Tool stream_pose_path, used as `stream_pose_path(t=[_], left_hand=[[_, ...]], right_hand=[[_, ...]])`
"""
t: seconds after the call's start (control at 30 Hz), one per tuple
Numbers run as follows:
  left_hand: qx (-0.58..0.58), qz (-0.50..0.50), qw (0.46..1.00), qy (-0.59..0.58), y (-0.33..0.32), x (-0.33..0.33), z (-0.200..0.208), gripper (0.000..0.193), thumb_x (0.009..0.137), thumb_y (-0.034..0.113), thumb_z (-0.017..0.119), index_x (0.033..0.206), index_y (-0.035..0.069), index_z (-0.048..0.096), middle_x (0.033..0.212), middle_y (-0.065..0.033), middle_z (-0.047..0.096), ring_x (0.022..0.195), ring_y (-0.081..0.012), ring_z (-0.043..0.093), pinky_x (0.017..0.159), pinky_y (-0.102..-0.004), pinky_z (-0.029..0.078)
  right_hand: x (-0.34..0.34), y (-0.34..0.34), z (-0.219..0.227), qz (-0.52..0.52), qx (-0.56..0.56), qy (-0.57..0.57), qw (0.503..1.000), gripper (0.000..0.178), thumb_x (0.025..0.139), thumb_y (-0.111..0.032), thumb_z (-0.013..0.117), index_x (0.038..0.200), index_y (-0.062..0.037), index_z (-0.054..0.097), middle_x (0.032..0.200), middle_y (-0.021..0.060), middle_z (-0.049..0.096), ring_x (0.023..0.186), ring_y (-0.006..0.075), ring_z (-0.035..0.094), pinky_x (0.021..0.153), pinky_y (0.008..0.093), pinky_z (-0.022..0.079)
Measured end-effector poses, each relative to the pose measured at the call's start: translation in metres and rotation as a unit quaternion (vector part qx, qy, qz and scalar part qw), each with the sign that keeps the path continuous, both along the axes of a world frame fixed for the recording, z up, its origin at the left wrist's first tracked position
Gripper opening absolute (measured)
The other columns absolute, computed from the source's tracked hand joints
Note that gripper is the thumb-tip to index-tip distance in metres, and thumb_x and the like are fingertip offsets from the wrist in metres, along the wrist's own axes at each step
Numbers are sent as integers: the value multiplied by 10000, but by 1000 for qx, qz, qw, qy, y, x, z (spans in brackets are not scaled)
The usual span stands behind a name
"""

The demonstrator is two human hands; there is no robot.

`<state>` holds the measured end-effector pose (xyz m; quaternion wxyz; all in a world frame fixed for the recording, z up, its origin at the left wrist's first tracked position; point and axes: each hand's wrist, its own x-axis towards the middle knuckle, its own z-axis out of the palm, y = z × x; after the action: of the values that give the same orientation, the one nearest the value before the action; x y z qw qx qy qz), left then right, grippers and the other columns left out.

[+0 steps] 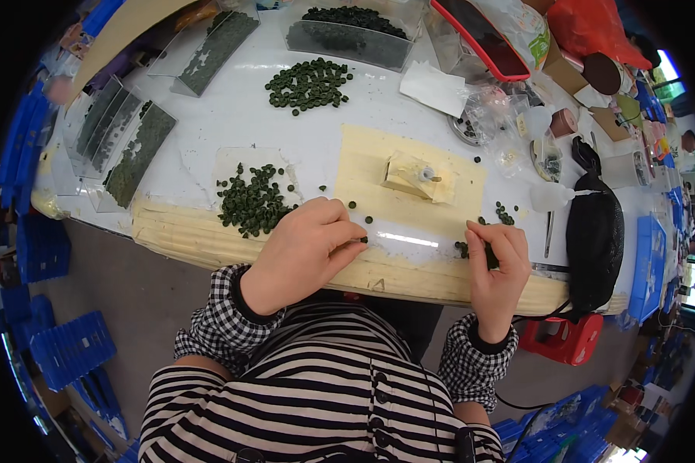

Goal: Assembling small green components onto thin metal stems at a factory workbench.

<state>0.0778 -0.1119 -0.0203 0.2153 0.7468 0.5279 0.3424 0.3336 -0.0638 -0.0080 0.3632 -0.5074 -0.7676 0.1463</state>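
My left hand (305, 251) is closed in a pinch at the table's front edge. A small dark green round piece (364, 240) shows at its thumb and fingertip. To the left of that hand lies a loose pile of the same pieces (251, 202). My right hand (500, 270) has its thumb and fingertip bent close together; what they hold, if anything, is too small to make out. A few green pieces (462, 248) lie beside its thumb, partly covered by the hand. Beyond both hands, a small yellow-taped block (417, 177) with a whitish nozzle-like tip sits on a yellow sheet (359, 166).
Farther back are another green pile (309, 85) and clear bins (347, 35) of pieces. A red-cased phone (486, 38) leans at the back right. To the right stand a white squeeze bottle (548, 197), tweezers (549, 233) and a black mesh-covered object (594, 231).
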Motion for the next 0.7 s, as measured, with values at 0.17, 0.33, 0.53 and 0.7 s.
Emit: stream_pose_path(t=[0.17, 0.33, 0.53, 0.7], left_hand=[[53, 45, 996, 48, 5, 7, -2, 174, 753, 50, 754, 917, 23, 703, 755, -65, 539, 704, -225, 528, 628, -339, 447], [51, 92, 994, 5, 6, -4, 2, 178, 752, 19, 744, 925, 19, 699, 775, -69, 551, 725, -214, 525, 627, -319, 429], [31, 117, 992, 44, -1, -27, 13, 157, 744, 34, 743, 886, 16, 679, 785, -71, 548, 754, -245, 529, 669, -349, 457], [37, 102, 992, 57, -2, -21, 4, 176, 721, 18, 758, 885, 19, 693, 769, -60, 547, 737, -227, 509, 651, -330, 425]], right_hand=[[3, -4, -7, 34, 1, -76, 997, 109, 740, -15, 736, 834, -30, 682, 781, 55, 598, 804, 250, 524, 725, 361, 419], [2, -5, -11, 34, 31, -109, 993, 127, 733, -32, 748, 845, -47, 690, 791, 43, 607, 825, 251, 530, 763, 367, 415], [0, -9, -13, 51, 45, -116, 991, 196, 739, 3, 721, 928, -48, 708, 820, 46, 622, 834, 252, 546, 777, 370, 432], [-7, -10, -18, 70, 62, -116, 989, 265, 736, 27, 700, 992, -42, 709, 837, 59, 617, 827, 253, 561, 771, 370, 441]])
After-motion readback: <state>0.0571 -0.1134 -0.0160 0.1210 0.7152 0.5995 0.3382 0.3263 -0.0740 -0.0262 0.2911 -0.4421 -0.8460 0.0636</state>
